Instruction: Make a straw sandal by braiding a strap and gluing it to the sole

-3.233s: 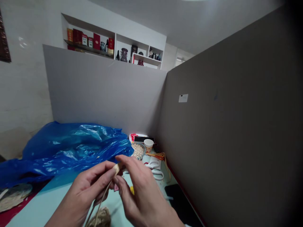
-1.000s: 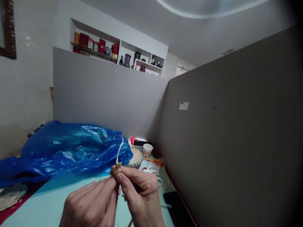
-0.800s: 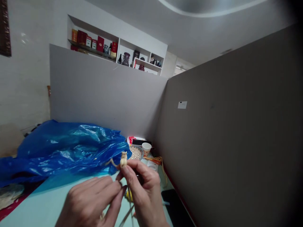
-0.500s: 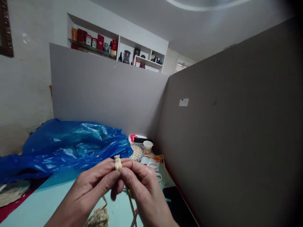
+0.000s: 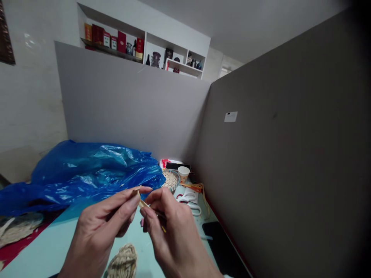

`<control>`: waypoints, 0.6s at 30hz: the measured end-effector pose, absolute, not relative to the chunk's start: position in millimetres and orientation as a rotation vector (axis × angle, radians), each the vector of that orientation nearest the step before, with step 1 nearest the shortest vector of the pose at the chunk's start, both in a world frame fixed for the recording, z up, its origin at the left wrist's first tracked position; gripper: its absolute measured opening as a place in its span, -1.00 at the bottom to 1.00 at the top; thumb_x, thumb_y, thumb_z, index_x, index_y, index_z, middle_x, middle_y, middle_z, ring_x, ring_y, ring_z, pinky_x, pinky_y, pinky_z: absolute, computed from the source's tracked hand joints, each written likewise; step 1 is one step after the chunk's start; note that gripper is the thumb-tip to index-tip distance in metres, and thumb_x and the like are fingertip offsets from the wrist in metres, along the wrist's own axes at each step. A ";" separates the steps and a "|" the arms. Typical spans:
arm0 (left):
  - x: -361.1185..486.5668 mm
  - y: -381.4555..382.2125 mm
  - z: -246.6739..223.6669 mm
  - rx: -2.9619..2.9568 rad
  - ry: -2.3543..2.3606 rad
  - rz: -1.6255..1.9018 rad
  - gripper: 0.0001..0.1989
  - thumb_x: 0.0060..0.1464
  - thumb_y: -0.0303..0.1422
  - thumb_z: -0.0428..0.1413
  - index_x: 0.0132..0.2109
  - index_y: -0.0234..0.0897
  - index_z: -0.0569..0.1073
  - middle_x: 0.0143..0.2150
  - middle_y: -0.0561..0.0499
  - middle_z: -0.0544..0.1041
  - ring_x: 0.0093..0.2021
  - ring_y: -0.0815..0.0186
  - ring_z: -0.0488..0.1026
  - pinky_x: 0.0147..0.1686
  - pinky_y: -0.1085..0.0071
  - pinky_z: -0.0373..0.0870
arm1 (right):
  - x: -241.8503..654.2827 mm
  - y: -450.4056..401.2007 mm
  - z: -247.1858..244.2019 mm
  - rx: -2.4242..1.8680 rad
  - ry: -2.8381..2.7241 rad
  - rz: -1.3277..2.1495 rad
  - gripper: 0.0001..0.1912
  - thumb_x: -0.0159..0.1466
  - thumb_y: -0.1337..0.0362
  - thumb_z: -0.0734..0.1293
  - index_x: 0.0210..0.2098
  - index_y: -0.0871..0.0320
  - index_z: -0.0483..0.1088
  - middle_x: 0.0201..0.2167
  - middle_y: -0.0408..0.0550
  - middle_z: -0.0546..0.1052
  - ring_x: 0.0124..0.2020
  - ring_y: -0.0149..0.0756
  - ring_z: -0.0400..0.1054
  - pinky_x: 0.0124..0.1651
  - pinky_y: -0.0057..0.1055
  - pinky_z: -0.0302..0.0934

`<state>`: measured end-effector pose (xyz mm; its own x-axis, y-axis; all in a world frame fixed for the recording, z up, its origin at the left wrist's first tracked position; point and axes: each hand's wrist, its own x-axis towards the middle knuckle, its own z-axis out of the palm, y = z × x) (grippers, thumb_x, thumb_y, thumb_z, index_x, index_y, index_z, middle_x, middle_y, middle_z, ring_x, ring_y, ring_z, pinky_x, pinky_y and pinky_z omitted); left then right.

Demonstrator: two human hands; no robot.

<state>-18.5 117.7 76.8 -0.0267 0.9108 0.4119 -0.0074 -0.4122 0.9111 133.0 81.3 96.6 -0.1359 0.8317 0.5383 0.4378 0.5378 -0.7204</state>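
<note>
My left hand [image 5: 100,227] and my right hand [image 5: 172,235] meet above the pale blue table [image 5: 52,251]. Between their fingertips they pinch a thin tan straw strip [image 5: 142,204]; the left thumb and forefinger hold its upper end, and the right fingers hold it just below. A small woven straw piece [image 5: 123,263] lies on the table beneath my hands, partly hidden by them. I cannot tell whether the strip joins it.
A crumpled blue plastic bag [image 5: 84,175] fills the table's left and back. By the far corner sit a small woven basket [image 5: 170,180], a paper cup [image 5: 183,173], white scissors [image 5: 191,202] and a phone [image 5: 176,166]. Grey partition boards [image 5: 275,162] wall the back and right. Another dark phone [image 5: 222,247] lies right.
The small rolled knot of straw that stood upright between my fingertips is gone from sight; a flat strip now runs slantwise between the hands. The hands sit slightly further apart.
</note>
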 end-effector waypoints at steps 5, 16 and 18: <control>-17.7 119.3 84.6 1.372 0.923 1.300 -0.68 0.07 0.04 0.29 -0.27 -0.10 0.62 -0.48 0.15 0.39 -0.50 0.40 0.20 -0.57 0.56 0.23 | 137.3 87.2 100.3 -1.068 -1.758 0.424 -0.83 0.43 0.23 0.23 -0.27 0.13 0.36 -0.33 -0.03 0.62 -0.43 -0.30 0.45 -0.39 -0.43 0.24; -12.9 118.4 92.3 1.889 1.216 1.565 -0.74 0.13 -0.15 0.14 -0.46 -0.15 0.48 -0.54 0.14 0.45 -0.55 0.38 0.37 -0.54 0.56 0.35 | 133.0 89.0 90.3 -0.979 -1.818 -0.545 -0.76 0.43 0.45 0.23 -0.37 0.19 0.41 -0.47 -0.05 0.44 -0.47 -0.26 0.33 -0.45 -0.33 0.06; -10.3 119.4 91.3 1.832 1.220 1.631 -0.82 0.07 -0.19 0.16 -0.42 -0.14 0.52 -0.50 0.12 0.55 -0.52 0.35 0.47 -0.49 0.56 0.42 | 128.2 86.6 89.6 -0.939 -1.804 -0.625 -0.73 0.39 0.50 0.24 -0.43 0.19 0.38 -0.54 -0.07 0.38 -0.51 -0.27 0.24 -0.47 -0.29 -0.01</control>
